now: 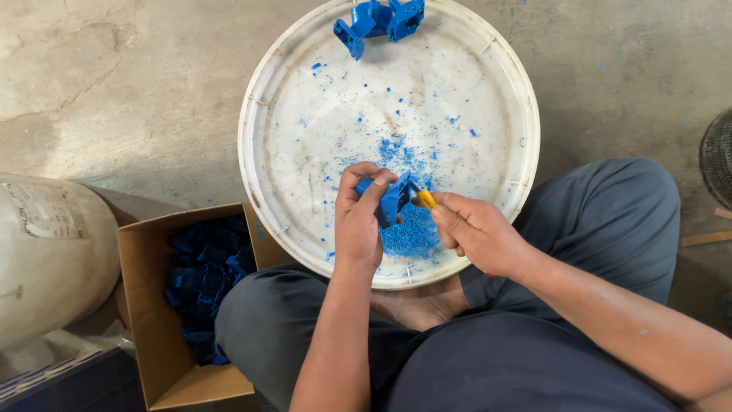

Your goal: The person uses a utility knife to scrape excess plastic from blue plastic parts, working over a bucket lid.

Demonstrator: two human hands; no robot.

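My left hand grips a small blue plastic part over the near side of a round white tray. My right hand holds a yellow-handled tool with its tip against that part. Blue shavings lie piled on the tray under my hands and scattered across it. Two more blue plastic parts rest at the tray's far rim.
A cardboard box with several blue parts stands at my left knee. A large pale sack lies at far left. The floor is bare concrete. A dark round object shows at the right edge.
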